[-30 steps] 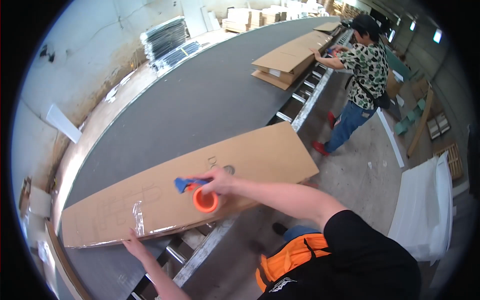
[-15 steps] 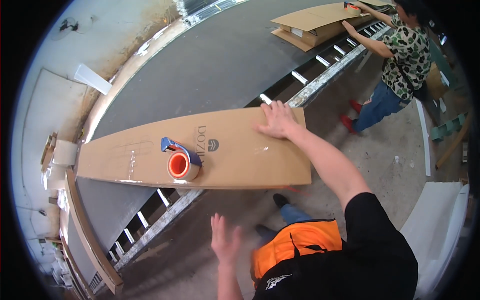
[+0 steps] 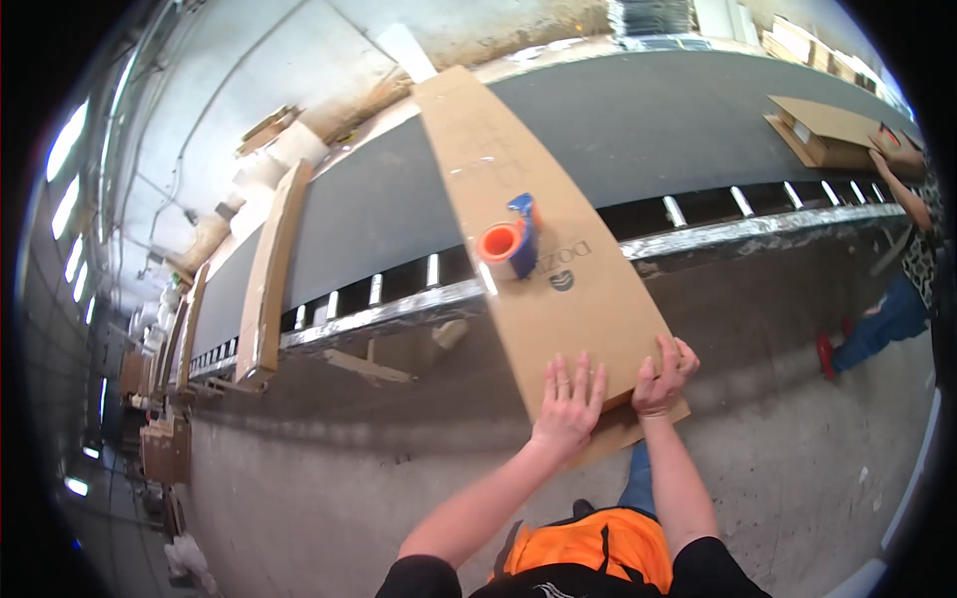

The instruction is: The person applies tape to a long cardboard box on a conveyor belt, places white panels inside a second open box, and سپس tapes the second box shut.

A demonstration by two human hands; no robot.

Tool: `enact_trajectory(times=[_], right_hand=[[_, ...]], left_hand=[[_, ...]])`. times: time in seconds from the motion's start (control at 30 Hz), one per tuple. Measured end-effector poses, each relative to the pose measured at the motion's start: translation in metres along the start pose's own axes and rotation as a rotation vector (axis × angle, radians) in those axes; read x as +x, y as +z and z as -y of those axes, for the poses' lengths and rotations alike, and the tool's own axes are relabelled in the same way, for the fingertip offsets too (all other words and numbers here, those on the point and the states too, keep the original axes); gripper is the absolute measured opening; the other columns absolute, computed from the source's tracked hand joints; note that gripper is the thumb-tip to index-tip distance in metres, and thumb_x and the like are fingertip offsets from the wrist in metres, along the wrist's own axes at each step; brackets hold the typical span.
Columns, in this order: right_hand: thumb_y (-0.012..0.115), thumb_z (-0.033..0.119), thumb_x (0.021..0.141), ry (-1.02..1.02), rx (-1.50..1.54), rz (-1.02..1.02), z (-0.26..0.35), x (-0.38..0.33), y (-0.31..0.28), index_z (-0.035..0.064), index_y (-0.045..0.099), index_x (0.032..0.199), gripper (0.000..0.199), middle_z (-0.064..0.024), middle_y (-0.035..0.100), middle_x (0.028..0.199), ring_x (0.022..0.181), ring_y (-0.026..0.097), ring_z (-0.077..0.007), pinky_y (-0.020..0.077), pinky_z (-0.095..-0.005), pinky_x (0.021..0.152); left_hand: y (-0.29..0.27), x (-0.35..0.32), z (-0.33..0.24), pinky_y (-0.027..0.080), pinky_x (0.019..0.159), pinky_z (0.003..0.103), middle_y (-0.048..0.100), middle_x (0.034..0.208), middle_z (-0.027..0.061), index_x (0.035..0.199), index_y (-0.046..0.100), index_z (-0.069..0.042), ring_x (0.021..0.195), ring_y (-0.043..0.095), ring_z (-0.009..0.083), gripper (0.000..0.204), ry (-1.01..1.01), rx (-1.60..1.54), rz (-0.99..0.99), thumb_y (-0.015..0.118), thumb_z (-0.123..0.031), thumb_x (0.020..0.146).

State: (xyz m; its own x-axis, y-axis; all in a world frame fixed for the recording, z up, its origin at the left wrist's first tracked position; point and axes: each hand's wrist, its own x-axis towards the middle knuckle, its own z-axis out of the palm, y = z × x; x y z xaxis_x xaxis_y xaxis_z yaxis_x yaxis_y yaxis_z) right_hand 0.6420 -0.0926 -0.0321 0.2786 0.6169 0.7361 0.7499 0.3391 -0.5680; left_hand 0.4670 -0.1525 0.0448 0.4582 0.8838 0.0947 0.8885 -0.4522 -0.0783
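A long flat cardboard box (image 3: 518, 189) lies across the grey conveyor belt (image 3: 638, 120), with its near end hanging out over the roller rail toward me. My left hand (image 3: 570, 399) rests flat on that near end, fingers spread. My right hand (image 3: 662, 373) grips the box's near right corner, fingers curled over the edge. An orange tape dispenser with a blue handle (image 3: 510, 242) stands on the box, about halfway along it, beyond both hands.
A metal roller rail (image 3: 698, 231) edges the belt. Another flat cardboard piece (image 3: 267, 269) lies on the belt to the left. At the far right a second person (image 3: 912, 249) handles stacked cardboard (image 3: 822, 130). Concrete floor lies below me.
The box has swung from lying along the belt to lying across it, its end now toward me. Both hands have come onto its near end. The tape dispenser stayed on the box.
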Motion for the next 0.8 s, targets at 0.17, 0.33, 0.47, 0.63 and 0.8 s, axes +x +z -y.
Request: enact_trajectory(times=[0.17, 0.33, 0.47, 0.63, 0.8], right_hand=[[0.044, 0.027, 0.097, 1.2, 0.929, -0.159, -0.082, -0.062, -0.011, 0.0044, 0.06, 0.124, 0.039, -0.0123, 0.067, 0.096, 0.072, 0.06, -0.0152, 0.0527, -0.0299, 0.07], [0.036, 0.044, 0.097, 1.27, 1.809, -0.222, -0.1, -0.162, -0.007, 0.0036, 0.042, 0.148, 0.066, -0.0173, 0.044, 0.15, 0.136, 0.045, -0.0335, 0.0371, -0.0468, 0.113], [0.029, 0.041, 0.098, 1.413, 1.391, -0.056, 0.039, -0.012, 0.031, 0.0018, 0.051, 0.139, 0.06, -0.017, 0.052, 0.142, 0.13, 0.051, -0.0337, 0.0429, -0.0463, 0.109], [0.022, 0.036, 0.096, 1.477, 1.395, -0.149, 0.009, 0.001, 0.078, 0.0006, 0.052, 0.137, 0.062, -0.0192, 0.052, 0.141, 0.131, 0.05, -0.0354, 0.0427, -0.0489, 0.109], [0.047, 0.012, 0.091, 0.756, -0.001, 0.187, -0.163, -0.019, 0.125, -0.008, 0.052, 0.13, 0.044, -0.0236, 0.056, 0.131, 0.115, 0.06, -0.0323, 0.0501, -0.0418, 0.098]], left_hand=[[0.01, -0.028, 0.026, 0.028, 0.114, 0.062, 0.032, 0.154, 0.0309, 0.152, 0.033, -0.003, 0.132, 0.04, 0.0587, 0.086, -0.035, -0.027, -0.027, 0.069, -0.016, 0.075], [0.015, -0.013, 0.018, 0.029, 0.114, 0.061, 0.037, 0.152, 0.029, 0.15, 0.038, -0.002, 0.131, 0.042, 0.0582, 0.08, 0.015, -0.06, -0.136, 0.067, -0.018, 0.077], [0.008, -0.025, 0.055, 0.034, 0.111, 0.06, 0.046, 0.146, 0.0253, 0.143, 0.046, 0.0, 0.127, 0.047, 0.0575, 0.071, 0.046, -0.313, -0.313, 0.067, -0.032, 0.084], [-0.024, 0.013, 0.061, 0.026, 0.112, 0.067, 0.036, 0.152, 0.0275, 0.146, 0.043, 0.0, 0.135, 0.035, 0.0588, 0.08, 0.004, -0.353, -0.057, 0.072, -0.035, 0.08], [0.002, 0.084, 0.068, 0.021, 0.112, 0.07, 0.031, 0.154, 0.0296, 0.15, 0.035, 0.002, 0.136, 0.03, 0.062, 0.088, 0.056, -0.21, 0.103, 0.071, -0.022, 0.072]])
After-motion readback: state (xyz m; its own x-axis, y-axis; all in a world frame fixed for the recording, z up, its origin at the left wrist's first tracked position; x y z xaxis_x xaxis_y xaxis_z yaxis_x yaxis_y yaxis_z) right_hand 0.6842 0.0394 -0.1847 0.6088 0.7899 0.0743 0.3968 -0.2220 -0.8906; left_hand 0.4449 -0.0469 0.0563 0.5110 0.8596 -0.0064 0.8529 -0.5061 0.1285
